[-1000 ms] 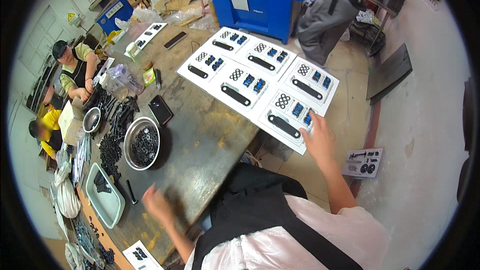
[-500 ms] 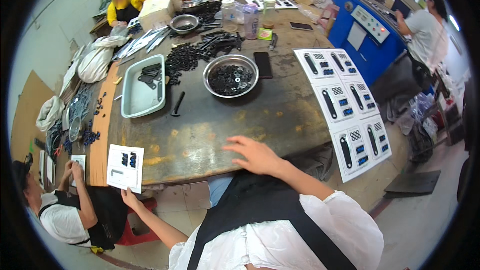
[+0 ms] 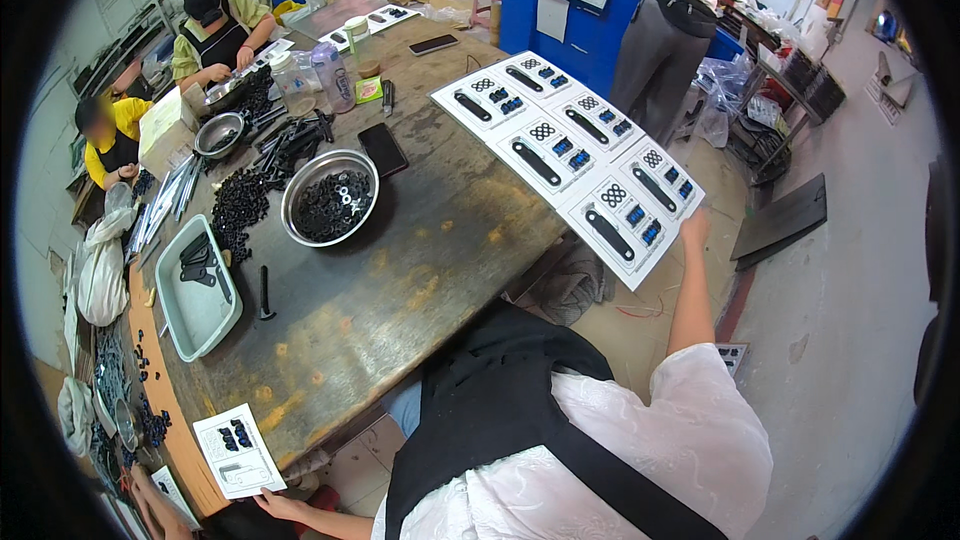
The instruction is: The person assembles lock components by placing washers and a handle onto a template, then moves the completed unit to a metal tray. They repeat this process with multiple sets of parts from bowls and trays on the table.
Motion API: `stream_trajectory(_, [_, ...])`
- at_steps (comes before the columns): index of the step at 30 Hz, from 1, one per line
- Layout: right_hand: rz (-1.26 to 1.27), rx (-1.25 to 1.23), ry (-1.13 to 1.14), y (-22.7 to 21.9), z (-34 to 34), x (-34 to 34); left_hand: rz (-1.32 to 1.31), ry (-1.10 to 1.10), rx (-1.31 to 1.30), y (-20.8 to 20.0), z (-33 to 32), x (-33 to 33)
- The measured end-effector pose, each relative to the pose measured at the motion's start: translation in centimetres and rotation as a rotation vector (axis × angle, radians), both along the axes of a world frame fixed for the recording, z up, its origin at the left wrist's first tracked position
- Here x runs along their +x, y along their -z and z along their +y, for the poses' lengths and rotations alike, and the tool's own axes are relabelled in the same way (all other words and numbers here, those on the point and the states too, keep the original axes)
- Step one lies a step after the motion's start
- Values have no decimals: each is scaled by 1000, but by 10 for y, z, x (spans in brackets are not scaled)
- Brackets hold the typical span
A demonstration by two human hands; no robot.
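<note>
At the lower left, my left hand pinches the bottom edge of a white printed card with small black parts on it, which lies over the table's near corner. My right hand grips the right edge of a large white sheet, its fingers partly hidden there. Rows of black crank-shaped bars, ring-shaped parts and black-and-blue small parts sit on this sheet in separate frames. It overhangs the table's right edge, in line with similar sheets behind it.
On the table are a steel bowl of black parts, a pale tray, a hammer-like black tool, a phone and bottles. Co-workers sit at the far left and lower left; another stands by a blue machine.
My view has turned right. My right hand has left the space over the table and taken the right edge of the large sheet. My left hand still holds the small card.
</note>
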State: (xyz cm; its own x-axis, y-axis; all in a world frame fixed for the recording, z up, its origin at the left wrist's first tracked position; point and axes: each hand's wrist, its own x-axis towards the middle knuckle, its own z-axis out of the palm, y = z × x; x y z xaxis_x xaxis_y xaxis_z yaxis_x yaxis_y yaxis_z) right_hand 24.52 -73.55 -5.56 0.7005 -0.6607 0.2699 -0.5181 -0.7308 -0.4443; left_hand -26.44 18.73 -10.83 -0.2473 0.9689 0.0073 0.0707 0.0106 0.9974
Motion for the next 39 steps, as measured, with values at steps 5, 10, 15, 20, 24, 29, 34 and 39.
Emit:
stream_trajectory(5, [36,175,-21,27,22,-2,-36,44,56,-4,2,-19])
stream_trajectory(10, [85,109,79,16,25,-5,-13,29,18,-2,-2,-3])
stream_trajectory(15, [152,9,122,3,54,-14,-19,70,13,-5,3,-7])
stream_trajectory(20, [174,-41,96,-3,57,-15,-8,93,5,-6,3,-5])
stream_trajectory(24, [220,-12,96,-10,61,-14,5,104,-3,-6,3,-3])
stream_trajectory(29, [262,16,128,-4,51,-16,-2,169,2,-8,-17,15])
stream_trajectory(34, [199,-300,156,-25,83,-5,-29,122,19,17,-30,-3])
stream_trajectory(39, [-337,103,-664,-97,213,6,76,222,78,1,-98,44])
